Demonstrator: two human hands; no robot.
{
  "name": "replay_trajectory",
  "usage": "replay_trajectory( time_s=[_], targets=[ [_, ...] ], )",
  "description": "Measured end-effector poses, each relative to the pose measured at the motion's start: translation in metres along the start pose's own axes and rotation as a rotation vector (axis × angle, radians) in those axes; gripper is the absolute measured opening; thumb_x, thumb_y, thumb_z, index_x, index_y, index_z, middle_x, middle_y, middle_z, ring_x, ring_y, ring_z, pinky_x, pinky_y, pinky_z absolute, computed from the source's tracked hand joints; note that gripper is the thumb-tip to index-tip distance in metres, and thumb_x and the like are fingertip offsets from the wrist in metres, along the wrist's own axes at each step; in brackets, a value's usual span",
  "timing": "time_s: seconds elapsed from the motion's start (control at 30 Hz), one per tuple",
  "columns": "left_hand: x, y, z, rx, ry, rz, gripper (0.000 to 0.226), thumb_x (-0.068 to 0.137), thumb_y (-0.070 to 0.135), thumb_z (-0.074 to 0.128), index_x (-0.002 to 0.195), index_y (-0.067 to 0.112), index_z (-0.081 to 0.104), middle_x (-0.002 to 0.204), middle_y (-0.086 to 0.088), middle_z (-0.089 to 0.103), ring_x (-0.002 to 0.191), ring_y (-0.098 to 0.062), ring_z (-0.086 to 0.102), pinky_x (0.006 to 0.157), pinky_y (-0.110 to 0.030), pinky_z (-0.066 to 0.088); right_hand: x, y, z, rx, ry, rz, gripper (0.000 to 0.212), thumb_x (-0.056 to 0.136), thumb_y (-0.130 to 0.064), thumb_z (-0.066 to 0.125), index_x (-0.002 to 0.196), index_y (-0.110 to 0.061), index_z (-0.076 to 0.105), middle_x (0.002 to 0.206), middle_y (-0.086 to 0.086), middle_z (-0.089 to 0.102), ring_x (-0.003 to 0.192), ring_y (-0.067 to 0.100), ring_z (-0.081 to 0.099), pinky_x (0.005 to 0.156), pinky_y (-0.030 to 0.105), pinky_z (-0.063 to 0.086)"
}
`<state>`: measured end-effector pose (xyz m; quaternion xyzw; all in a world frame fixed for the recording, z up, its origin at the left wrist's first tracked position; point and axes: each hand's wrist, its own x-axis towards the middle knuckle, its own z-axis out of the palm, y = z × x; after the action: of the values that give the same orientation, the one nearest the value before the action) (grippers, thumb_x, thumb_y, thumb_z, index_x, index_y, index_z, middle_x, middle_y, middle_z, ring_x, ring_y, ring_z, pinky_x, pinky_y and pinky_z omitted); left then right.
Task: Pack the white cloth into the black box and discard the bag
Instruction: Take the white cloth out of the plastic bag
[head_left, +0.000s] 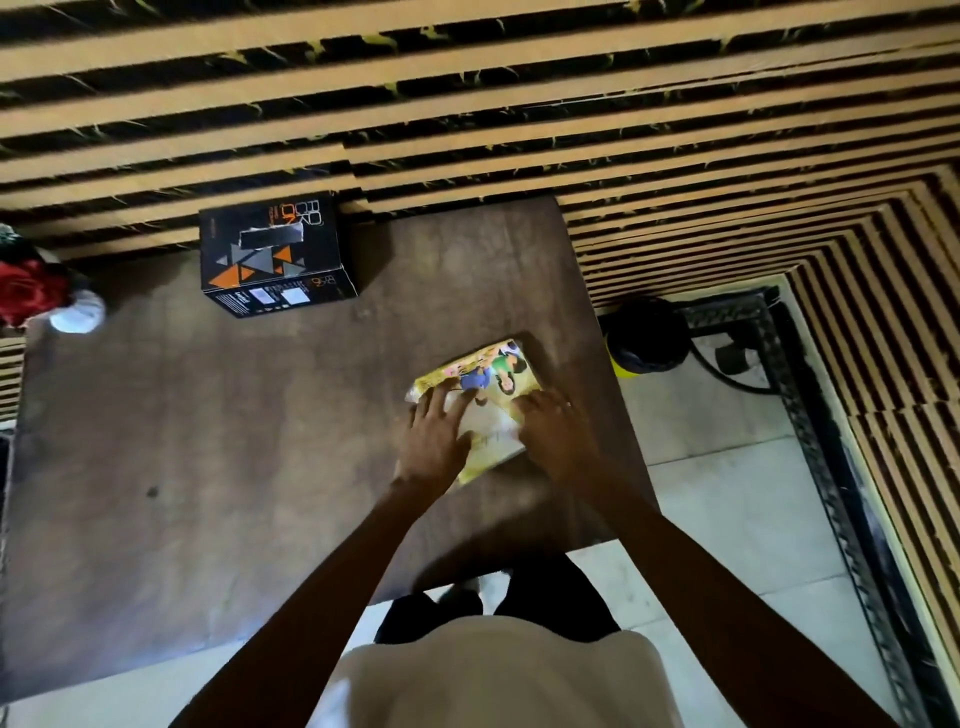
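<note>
Both hands are down on the bag (480, 400), and that is where the action sits: a flat yellow packet with printed figures on it, lying on the brown desk (234, 441) close to its right edge. The left hand (434, 441) lies flat on the bag's left half, fingers spread apart and pressing, clamped on nothing. The right hand (553, 431) covers the bag's right side, fingers curled over the edge; whether that grip actually pinches the bag I cannot tell. A pale patch shows through the packet between the two hands, which looks like the cloth (491, 423) inside the bag. The box (272, 254), black with orange and grey triangles, stands shut, well apart from the bag, up and to its left by the striped wall (467, 78). Right of the bag, down on the floor beyond the desk edge, sits a yellow bin (647, 335) with a dark liner.
</note>
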<state>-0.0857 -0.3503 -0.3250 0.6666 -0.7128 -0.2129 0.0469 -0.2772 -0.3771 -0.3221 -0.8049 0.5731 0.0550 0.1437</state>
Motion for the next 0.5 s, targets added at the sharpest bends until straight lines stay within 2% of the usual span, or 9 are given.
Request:
replay_trajectory(
  time_s=[0.07,0.13,0.27,0.33,0.43,0.5],
  targets=[
    [0.011,0.004,0.002,0.073,-0.151,0.038,0.054,0.093,0.035,0.056,0.144,0.036,0.039,0.154,-0.002,0.034,0.139,-0.03,0.036,0.11,-0.046,0.036,0.003,-0.005,-0.006,-0.016,-0.072,0.043,0.048,0.083,-0.044,0.064,0.121,-0.015,0.06,0.123,0.009,0.064,0.118,0.031,0.058,0.099,0.045,0.043],
    [0.016,0.004,0.003,0.105,-0.217,0.017,0.05,0.096,0.034,0.052,0.144,0.038,0.04,0.157,0.0,0.03,0.141,-0.029,0.033,0.11,-0.046,0.034,0.01,-0.007,-0.011,0.045,-0.116,0.095,0.041,0.081,-0.042,0.067,0.111,-0.015,0.063,0.112,0.008,0.069,0.11,0.029,0.063,0.094,0.041,0.045],
    [0.012,0.007,0.001,0.057,-0.236,-0.064,0.051,0.094,0.036,0.055,0.142,0.041,0.041,0.156,0.003,0.03,0.137,-0.028,0.036,0.107,-0.049,0.037,0.022,-0.005,-0.017,0.114,-0.212,0.054,0.017,0.086,-0.021,0.059,0.092,-0.01,0.07,0.097,0.009,0.071,0.096,0.028,0.067,0.086,0.034,0.051],
    [0.01,0.009,0.003,0.047,-0.246,-0.101,0.055,0.091,0.043,0.058,0.143,0.042,0.04,0.156,0.002,0.028,0.138,-0.028,0.035,0.108,-0.05,0.037,0.025,-0.003,-0.019,0.133,-0.193,0.072,0.019,0.085,-0.016,0.056,0.089,-0.009,0.073,0.096,0.008,0.071,0.096,0.028,0.065,0.091,0.036,0.046],
    [0.01,0.012,0.003,0.032,-0.234,-0.133,0.059,0.088,0.047,0.063,0.142,0.041,0.041,0.154,0.0,0.028,0.136,-0.029,0.035,0.109,-0.051,0.037,0.028,-0.002,-0.025,0.183,-0.17,0.13,0.017,0.082,-0.019,0.062,0.085,-0.022,0.078,0.101,-0.004,0.071,0.106,0.019,0.058,0.106,0.042,0.028],
    [0.012,0.015,0.002,0.019,-0.218,-0.143,0.06,0.085,0.046,0.066,0.14,0.04,0.044,0.152,0.0,0.03,0.135,-0.028,0.036,0.107,-0.051,0.039,0.025,0.002,-0.026,0.246,-0.188,0.112,0.015,0.08,-0.023,0.062,0.077,-0.028,0.076,0.098,-0.008,0.069,0.108,0.018,0.055,0.104,0.042,0.025]
  ],
)
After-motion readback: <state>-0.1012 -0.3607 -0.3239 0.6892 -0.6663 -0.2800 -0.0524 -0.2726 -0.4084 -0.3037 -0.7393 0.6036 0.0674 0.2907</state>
